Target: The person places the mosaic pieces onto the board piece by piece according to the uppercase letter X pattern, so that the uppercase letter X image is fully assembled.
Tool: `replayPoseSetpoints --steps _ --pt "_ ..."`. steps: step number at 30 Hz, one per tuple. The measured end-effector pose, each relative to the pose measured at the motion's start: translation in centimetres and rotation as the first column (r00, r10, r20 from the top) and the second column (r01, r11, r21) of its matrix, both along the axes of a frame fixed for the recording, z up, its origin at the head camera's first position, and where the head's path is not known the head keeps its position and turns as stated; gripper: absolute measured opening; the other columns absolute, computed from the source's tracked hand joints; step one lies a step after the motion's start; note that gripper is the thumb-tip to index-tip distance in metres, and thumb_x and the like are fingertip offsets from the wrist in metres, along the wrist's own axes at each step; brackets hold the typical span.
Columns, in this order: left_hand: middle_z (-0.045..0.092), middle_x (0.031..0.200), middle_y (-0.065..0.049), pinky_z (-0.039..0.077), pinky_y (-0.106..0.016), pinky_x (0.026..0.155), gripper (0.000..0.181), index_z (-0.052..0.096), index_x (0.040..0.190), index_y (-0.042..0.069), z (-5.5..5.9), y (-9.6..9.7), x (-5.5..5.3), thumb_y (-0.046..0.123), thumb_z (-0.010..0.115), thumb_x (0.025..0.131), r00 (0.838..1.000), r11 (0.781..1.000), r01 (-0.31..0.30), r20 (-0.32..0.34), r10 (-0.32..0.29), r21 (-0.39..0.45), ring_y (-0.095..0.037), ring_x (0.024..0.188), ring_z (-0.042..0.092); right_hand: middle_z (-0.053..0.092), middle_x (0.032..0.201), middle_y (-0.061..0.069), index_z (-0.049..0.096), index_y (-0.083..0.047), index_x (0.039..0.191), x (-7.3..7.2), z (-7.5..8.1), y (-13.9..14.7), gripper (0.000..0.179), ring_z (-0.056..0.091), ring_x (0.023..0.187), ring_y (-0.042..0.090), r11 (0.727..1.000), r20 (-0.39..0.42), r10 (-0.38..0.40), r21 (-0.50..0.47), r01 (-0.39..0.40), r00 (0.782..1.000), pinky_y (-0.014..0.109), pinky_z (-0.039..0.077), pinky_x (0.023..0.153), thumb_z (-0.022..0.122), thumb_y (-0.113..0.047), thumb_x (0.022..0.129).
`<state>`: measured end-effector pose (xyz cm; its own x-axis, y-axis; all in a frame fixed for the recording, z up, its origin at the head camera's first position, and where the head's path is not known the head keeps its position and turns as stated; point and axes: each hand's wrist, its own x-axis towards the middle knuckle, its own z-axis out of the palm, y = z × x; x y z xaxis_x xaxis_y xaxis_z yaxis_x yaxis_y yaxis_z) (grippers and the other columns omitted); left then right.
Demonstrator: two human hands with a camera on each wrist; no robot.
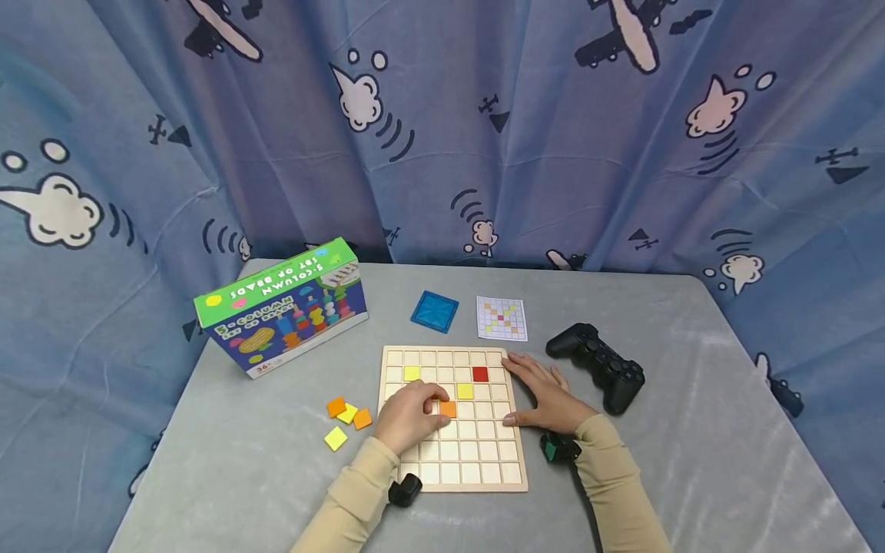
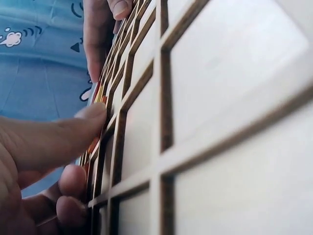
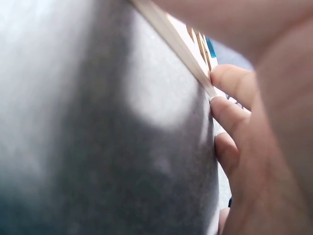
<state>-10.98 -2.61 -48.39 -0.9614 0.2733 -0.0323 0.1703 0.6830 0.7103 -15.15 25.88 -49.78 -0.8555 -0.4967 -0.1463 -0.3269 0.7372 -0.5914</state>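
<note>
A square wooden grid board (image 1: 452,488) lies on the table. In the head view, my left hand (image 1: 408,418) is over its left half, with thumb and index finger pinching an orange tile (image 1: 448,409) at a cell near the middle. The left wrist view shows the left thumb (image 2: 63,142) low over the grid, a sliver of orange beside it. My right hand (image 1: 546,399) rests against the board's right edge, fingers spread; its fingertips touch the rim in the right wrist view. A red tile (image 1: 480,374) and two yellow tiles (image 1: 465,392) sit in other cells.
Loose orange and yellow tiles (image 1: 335,438) lie left of the board. Behind it are a blue square tray (image 1: 434,311) and a printed pattern card (image 1: 502,319). A toy box (image 1: 283,315) stands back left, and a black game controller (image 1: 598,365) lies on the right.
</note>
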Motion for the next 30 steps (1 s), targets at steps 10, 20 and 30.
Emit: replayPoseSetpoints --steps 10,20,30 --pt "0.053 0.071 0.008 0.038 -0.022 0.050 0.020 0.069 0.105 0.014 2.8 -4.4 2.0 0.024 0.071 0.087 0.989 0.979 -0.144 -0.014 0.147 0.146 -0.008 0.056 0.045 0.019 0.158 0.009 0.028 -0.017 0.151 0.2 0.3 -0.2 0.099 0.010 0.145 0.038 1.000 0.014 0.004 -0.021 -0.004 1.000 0.065 -0.003 0.108 0.077 -0.053 0.074" --pt "0.062 0.088 -0.008 0.044 -0.024 0.059 0.028 0.067 0.106 0.013 0.7 -13.5 4.0 0.036 0.063 0.092 0.897 0.792 -0.439 0.154 0.415 0.424 -0.015 0.068 0.053 0.019 0.158 0.009 0.028 -0.017 0.151 0.2 0.7 -0.2 0.098 0.010 0.145 0.039 1.000 0.031 -0.005 -0.018 0.006 1.000 0.064 -0.005 0.109 0.077 -0.050 0.074" --pt "0.056 0.085 0.000 0.041 -0.021 0.063 0.028 0.065 0.110 0.015 -1.6 -15.4 3.9 0.033 0.069 0.089 0.895 0.876 -0.445 0.051 0.444 0.187 -0.013 0.071 0.049 0.017 0.159 0.009 0.026 -0.018 0.152 0.0 0.6 -0.2 0.098 0.007 0.146 0.038 1.000 0.046 0.000 -0.021 0.001 0.999 0.063 -0.006 0.109 0.076 -0.052 0.075"
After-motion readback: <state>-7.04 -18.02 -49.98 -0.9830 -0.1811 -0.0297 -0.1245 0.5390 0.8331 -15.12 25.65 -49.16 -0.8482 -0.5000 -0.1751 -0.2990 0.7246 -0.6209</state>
